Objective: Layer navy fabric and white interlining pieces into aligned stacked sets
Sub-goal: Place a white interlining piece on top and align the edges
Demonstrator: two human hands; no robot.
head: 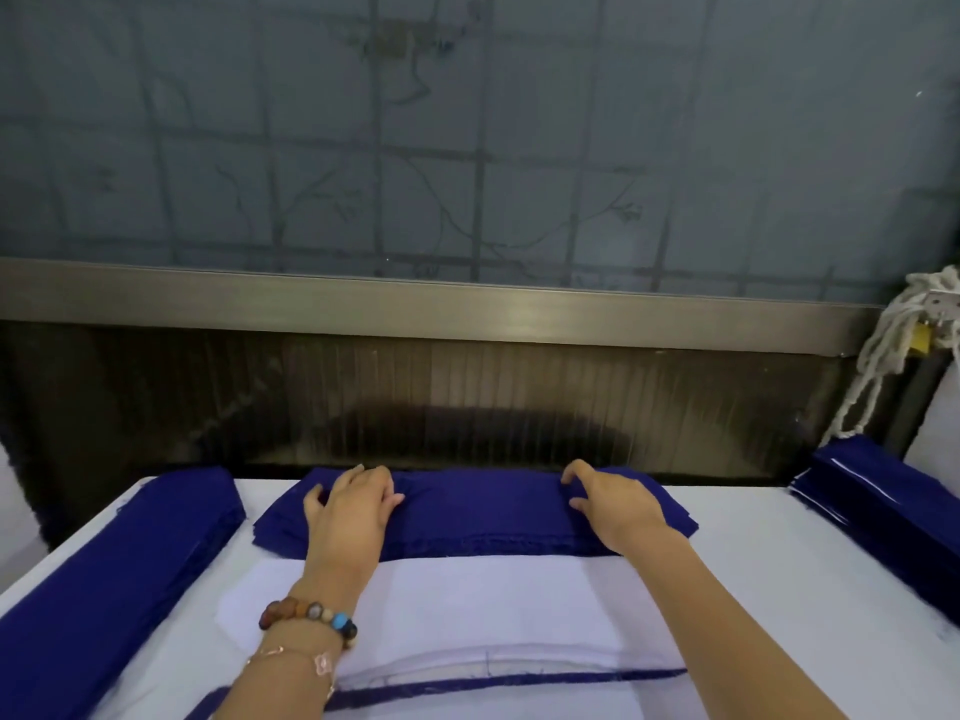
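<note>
Pick-up step. My left hand [353, 506] and right hand [613, 504] lie on the navy stack [478, 511] at 12 o'clock, fingers curled and pinching its top ply. The white interlining [441, 605] lies at 6 o'clock, just beside the stack. Next, I judge: lift one ply only, draw it toward me, and match its edges to the interlining.

A navy rectangular fabric stack [478, 517] lies at the far edge of the white-covered table [753, 589], left hand [353, 506] and right hand [613, 504] on its ends. A white rectangular interlining sheet [467, 605] lies just before it. A left navy fabric pile [130, 563] and a right navy fabric pile [893, 506] flank both.
</note>
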